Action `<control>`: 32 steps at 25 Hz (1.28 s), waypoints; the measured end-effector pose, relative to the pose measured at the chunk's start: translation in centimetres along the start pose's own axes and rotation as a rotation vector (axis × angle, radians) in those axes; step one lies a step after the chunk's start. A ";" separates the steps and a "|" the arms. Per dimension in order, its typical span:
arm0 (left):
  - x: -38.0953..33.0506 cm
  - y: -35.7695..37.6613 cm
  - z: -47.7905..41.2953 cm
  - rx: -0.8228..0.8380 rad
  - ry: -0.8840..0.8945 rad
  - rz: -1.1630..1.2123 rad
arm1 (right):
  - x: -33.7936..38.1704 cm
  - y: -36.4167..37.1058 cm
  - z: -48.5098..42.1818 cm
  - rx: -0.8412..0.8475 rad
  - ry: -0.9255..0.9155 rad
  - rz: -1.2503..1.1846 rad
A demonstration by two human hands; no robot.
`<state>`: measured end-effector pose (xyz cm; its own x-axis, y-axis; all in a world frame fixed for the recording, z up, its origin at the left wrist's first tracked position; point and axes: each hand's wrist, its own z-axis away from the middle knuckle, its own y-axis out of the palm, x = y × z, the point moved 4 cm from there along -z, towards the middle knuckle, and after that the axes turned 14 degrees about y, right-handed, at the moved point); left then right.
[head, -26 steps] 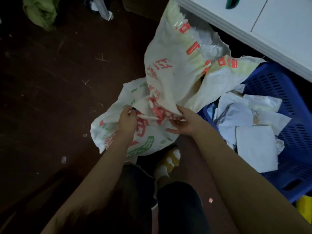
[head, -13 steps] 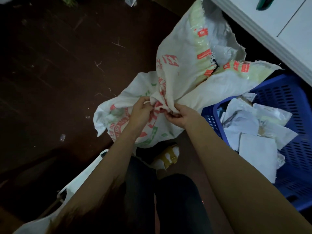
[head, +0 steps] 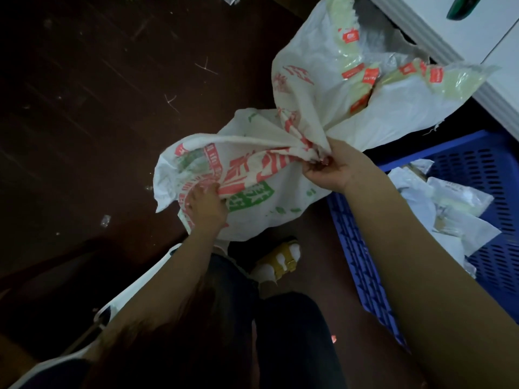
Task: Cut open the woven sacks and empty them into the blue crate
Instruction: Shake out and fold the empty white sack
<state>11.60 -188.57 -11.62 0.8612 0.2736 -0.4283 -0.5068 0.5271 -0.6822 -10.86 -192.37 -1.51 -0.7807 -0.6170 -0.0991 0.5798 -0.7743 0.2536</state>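
Note:
A white woven sack [head: 306,108] with red and green print hangs crumpled in front of me, its torn mouth up at the right. My right hand [head: 328,169] grips a bunched fold at the sack's middle. My left hand [head: 205,203] grips the sack's lower left part, fingers curled into the cloth. The blue crate [head: 477,167] stands on the floor at the right, just below and beside the sack. White packets [head: 449,209] lie heaped inside it.
A white table edge [head: 438,32] runs across the upper right with a green object [head: 463,7] on it. Dark wooden floor [head: 84,108] with small scraps spreads to the left. My legs and a yellow sandal [head: 280,259] are below the sack. A white chair frame [head: 118,301] is at lower left.
My hands have moved apart on the sack: the right one rose and shifted right with the bunched fold, the left one dropped lower left and took a new hold.

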 end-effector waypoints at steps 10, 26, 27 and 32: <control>-4.2 1.1 2.7 -0.040 -0.308 1.227 | -5.0 -0.5 -3.1 -0.054 0.117 -0.052; -6.6 -9.9 4.4 -0.159 -0.124 1.060 | -5.9 3.2 -0.3 -0.072 0.123 0.056; -6.3 -10.8 4.6 -0.237 -0.128 1.013 | -5.9 4.1 1.1 -0.045 0.112 0.073; -5.1 -15.6 6.6 -0.321 -0.020 0.331 | -6.0 6.7 8.5 0.120 0.064 0.008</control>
<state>15.39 -192.90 5.09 0.6499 0.4023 -0.6448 -0.7385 0.1338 -0.6609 -4.32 -192.66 8.92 -0.7575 -0.6337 -0.1572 0.5505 -0.7494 0.3679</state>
